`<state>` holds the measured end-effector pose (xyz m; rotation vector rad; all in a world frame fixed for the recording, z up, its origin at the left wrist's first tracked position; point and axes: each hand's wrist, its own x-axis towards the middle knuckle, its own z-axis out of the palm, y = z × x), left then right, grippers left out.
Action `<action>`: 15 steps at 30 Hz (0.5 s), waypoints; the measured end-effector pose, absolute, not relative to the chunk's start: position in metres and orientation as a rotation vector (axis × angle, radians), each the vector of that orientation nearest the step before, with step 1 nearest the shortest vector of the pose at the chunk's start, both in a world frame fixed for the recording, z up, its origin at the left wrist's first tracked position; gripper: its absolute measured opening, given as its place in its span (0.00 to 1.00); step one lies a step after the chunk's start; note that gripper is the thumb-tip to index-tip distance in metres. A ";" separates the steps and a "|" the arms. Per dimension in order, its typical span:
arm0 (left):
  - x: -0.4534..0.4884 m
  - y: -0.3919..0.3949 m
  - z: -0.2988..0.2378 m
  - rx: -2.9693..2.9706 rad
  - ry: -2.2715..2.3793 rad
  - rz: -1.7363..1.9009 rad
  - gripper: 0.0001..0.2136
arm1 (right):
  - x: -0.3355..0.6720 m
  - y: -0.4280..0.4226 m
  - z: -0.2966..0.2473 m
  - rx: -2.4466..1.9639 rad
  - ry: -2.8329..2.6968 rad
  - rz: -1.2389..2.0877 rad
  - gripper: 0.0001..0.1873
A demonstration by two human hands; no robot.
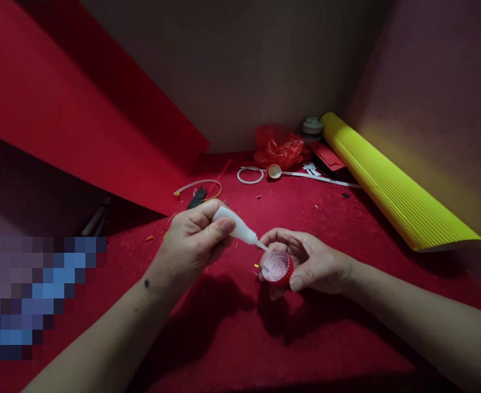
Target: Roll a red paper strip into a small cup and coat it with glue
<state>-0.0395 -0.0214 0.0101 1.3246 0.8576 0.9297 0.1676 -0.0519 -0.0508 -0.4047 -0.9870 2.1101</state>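
My left hand [202, 234] is closed round a small white glue bottle [240, 229], tilted down to the right. Its thin nozzle points at the rim of a small round cup of red corrugated paper [278, 268] with a whitish ridged inside. Whether the tip touches the rim, I cannot tell. My right hand [310, 262] grips that cup between thumb and fingers, its open side turned up toward me. Some of the right fingers are hidden behind the cup.
A red corrugated sheet [101, 125] leans at the left, and a yellow corrugated roll [396, 185] lies at the right. Farther back are a red plastic bag [279, 150], a coiled white strip [250, 175], a small round cup [274, 172] and a lidded jar [312, 126]. Paper scraps dot the red tabletop [224, 349].
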 end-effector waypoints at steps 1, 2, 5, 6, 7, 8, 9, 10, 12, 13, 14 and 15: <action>-0.039 -0.021 0.010 1.327 0.846 0.921 0.13 | 0.168 -0.052 -0.051 -0.404 -0.986 2.110 0.32; -0.039 -0.021 0.010 1.335 0.832 0.911 0.13 | 0.168 -0.052 -0.051 -0.404 -0.985 2.108 0.32; -0.040 -0.018 0.009 1.401 0.786 0.865 0.12 | 0.168 -0.052 -0.052 -0.395 -0.981 2.107 0.32; -0.041 -0.016 0.009 1.429 0.774 0.844 0.12 | 0.168 -0.051 -0.052 -0.387 -0.979 2.109 0.31; -0.041 -0.015 0.008 1.453 0.765 0.817 0.12 | 0.168 -0.051 -0.052 -0.379 -0.978 2.111 0.31; -0.042 -0.014 0.007 1.470 0.756 0.787 0.12 | 0.168 -0.051 -0.052 -0.372 -0.976 2.112 0.31; -0.042 -0.013 0.007 1.477 0.746 0.766 0.12 | 0.168 -0.051 -0.052 -0.368 -0.977 2.112 0.31; -0.043 -0.012 0.006 1.481 0.740 0.758 0.12 | 0.168 -0.051 -0.052 -0.368 -0.978 2.111 0.31; -0.043 -0.013 0.006 1.493 0.748 0.756 0.13 | 0.168 -0.051 -0.052 -0.377 -0.985 2.106 0.31; -0.043 -0.013 0.006 1.506 0.763 0.759 0.13 | 0.169 -0.051 -0.052 -0.383 -0.990 2.103 0.31; -0.043 -0.015 0.007 1.520 0.787 0.765 0.13 | 0.169 -0.051 -0.051 -0.388 -0.991 2.102 0.31; -0.043 -0.016 0.007 1.533 0.813 0.777 0.13 | 0.169 -0.051 -0.051 -0.393 -0.988 2.102 0.31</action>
